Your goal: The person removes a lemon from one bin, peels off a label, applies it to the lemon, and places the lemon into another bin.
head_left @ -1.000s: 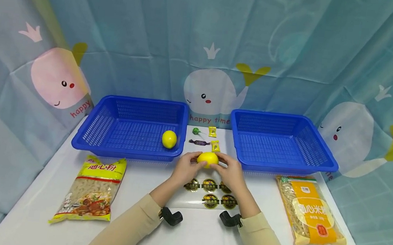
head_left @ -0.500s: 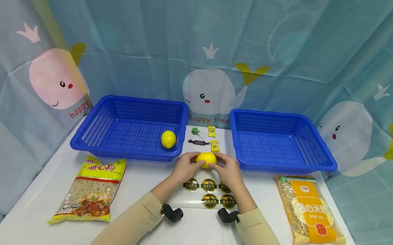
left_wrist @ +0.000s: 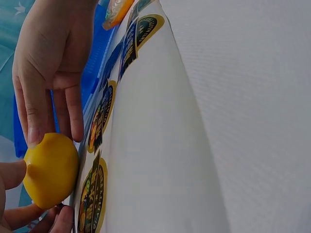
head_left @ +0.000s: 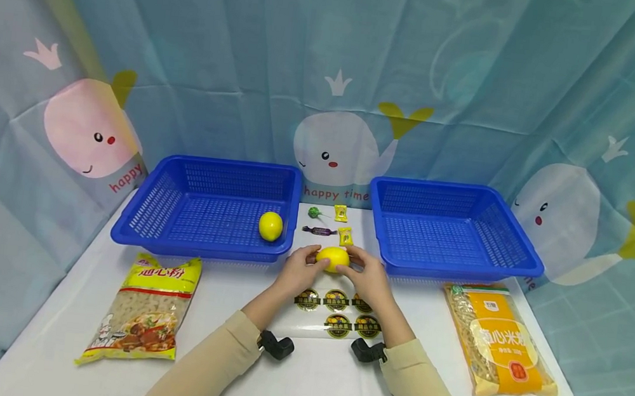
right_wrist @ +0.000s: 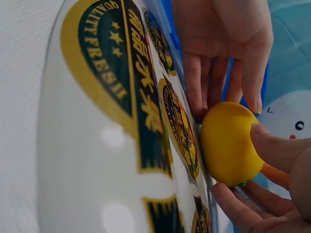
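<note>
Your left hand (head_left: 297,274) and right hand (head_left: 370,278) grip one lemon (head_left: 332,259); only head view shows another lemon (head_left: 271,227) by left basket's right wall (head_left: 292,224).

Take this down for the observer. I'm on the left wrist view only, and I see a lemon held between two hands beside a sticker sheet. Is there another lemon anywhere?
Observer: Yes. In the head view, a second lemon lies inside the left basket, toward that basket's right end.
Operator: What about past the held lemon? Any sweets out there?
Observer: The head view shows a green lollipop lying between the left basket and the right basket.
Operator: And over on the person's left, nearer the body?
Observer: A yellow-topped bag lies on the table in front of the left basket.
</note>
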### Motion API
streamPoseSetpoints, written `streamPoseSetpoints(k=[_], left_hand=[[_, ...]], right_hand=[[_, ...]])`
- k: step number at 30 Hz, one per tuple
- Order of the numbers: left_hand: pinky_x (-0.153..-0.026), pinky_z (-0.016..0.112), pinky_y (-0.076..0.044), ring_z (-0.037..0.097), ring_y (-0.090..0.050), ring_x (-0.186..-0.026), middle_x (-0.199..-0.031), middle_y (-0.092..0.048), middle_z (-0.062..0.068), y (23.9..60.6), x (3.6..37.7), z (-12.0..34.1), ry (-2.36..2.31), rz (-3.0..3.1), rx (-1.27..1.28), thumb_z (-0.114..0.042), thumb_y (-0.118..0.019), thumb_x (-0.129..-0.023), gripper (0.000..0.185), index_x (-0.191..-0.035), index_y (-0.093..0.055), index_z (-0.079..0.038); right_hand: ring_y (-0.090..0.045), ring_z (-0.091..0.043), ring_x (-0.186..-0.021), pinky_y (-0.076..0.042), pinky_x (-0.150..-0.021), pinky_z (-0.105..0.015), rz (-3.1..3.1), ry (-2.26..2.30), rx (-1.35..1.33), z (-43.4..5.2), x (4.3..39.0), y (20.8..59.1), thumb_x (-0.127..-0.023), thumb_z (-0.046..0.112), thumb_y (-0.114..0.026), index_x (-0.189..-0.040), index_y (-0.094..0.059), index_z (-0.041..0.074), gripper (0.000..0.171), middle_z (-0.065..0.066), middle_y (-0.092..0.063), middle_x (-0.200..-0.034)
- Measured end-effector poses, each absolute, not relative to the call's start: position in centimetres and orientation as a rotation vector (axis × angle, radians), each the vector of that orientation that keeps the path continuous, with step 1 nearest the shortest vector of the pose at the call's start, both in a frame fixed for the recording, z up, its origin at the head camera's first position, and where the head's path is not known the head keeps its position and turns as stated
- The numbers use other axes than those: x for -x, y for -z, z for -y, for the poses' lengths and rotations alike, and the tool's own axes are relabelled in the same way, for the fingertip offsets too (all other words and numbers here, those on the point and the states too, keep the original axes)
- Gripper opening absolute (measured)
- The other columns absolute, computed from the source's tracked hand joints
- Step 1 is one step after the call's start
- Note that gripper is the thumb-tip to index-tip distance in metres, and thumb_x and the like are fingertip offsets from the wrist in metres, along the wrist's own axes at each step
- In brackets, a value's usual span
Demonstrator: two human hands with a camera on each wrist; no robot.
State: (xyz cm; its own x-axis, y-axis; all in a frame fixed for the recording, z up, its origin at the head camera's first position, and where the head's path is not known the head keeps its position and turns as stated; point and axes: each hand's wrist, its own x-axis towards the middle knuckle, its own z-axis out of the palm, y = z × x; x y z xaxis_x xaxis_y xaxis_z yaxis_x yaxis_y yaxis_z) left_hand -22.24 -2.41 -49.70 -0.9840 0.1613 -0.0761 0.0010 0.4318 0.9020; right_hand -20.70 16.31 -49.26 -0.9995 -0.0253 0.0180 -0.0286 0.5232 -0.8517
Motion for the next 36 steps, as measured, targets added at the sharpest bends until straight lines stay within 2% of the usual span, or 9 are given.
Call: streamPoseSetpoints(k=[12, 16, 21, 27, 31, 36], left_hand=[[-0.105, 0.044, -0.05, 0.03, -0.061, -0.12, -0.129, -0.065, 0.017, 49.5, 22.0, 2.4, -1.625, -2.508, -0.148, -0.028, -0.067, -0.097, 0.053, -0.141, -0.056, -0.002], [-0.104, 0.043, -0.05, 0.029, -0.061, -0.118, -0.125, -0.065, 0.015, 49.4, 21.9, 2.5, -1.635, -2.497, -0.122, -0.027, -0.067, -0.097, 0.054, -0.142, -0.054, -0.001], [-0.102, 0.042, -0.052, 0.027, -0.062, -0.116, -0.123, -0.065, 0.014, 49.2, 21.4, 3.1, -1.642, -2.516, -0.082, -0.026, -0.068, -0.096, 0.056, -0.143, -0.052, 0.001], [-0.101, 0.043, -0.053, 0.03, -0.063, -0.115, -0.124, -0.063, 0.017, 49.2, 19.8, 4.0, -1.671, -2.516, -0.075, -0.02, -0.069, -0.094, 0.062, -0.147, -0.045, 0.002], [-0.102, 0.042, -0.053, 0.032, -0.063, -0.117, -0.125, -0.062, 0.02, 49.1, 18.5, 4.6, -1.689, -2.481, -0.154, -0.016, -0.069, -0.094, 0.063, -0.148, -0.043, 0.003], [-0.102, 0.041, -0.053, 0.033, -0.062, -0.115, -0.122, -0.063, 0.021, 49.1, 17.2, 5.6, -1.647, -2.545, -0.272, -0.009, -0.072, -0.09, 0.055, -0.14, -0.052, 0.005]], right_hand=[[-0.059, -0.034, -0.128, -0.046, -0.109, -0.049, 2.767, -1.557, -0.034, -16.3, 21.0, 49.2, -0.088, 0.025, -0.079, -0.142, -0.057, 0.013, 0.06, -0.015, -0.061, -0.14], [-0.057, -0.034, -0.132, -0.05, -0.105, -0.047, 2.748, -1.58, -0.033, -16.5, 20.9, 48.9, -0.088, 0.024, -0.079, -0.144, -0.055, 0.012, 0.062, -0.014, -0.057, -0.145], [-0.054, -0.034, -0.135, -0.051, -0.103, -0.045, 2.707, -1.588, -0.03, -16.4, 20.1, 48.5, -0.088, 0.022, -0.08, -0.146, -0.053, 0.011, 0.065, -0.012, -0.053, -0.149], [-0.05, -0.035, -0.137, -0.052, -0.103, -0.043, 2.737, -1.586, -0.026, -16.5, 18.5, 48.4, -0.088, 0.021, -0.08, -0.152, -0.044, 0.009, 0.075, -0.016, -0.05, -0.151], [-0.056, -0.033, -0.13, -0.055, -0.098, -0.044, 2.766, -1.477, 0.006, -17.0, 17.3, 48.4, -0.087, 0.022, -0.081, -0.148, -0.05, 0.008, 0.07, -0.015, -0.058, -0.142], [-0.062, -0.029, -0.115, -0.056, -0.092, -0.044, 2.805, -1.31, -0.056, -17.0, 16.5, 48.6, -0.084, 0.026, -0.083, -0.134, -0.064, 0.009, 0.056, -0.01, -0.067, -0.13]])
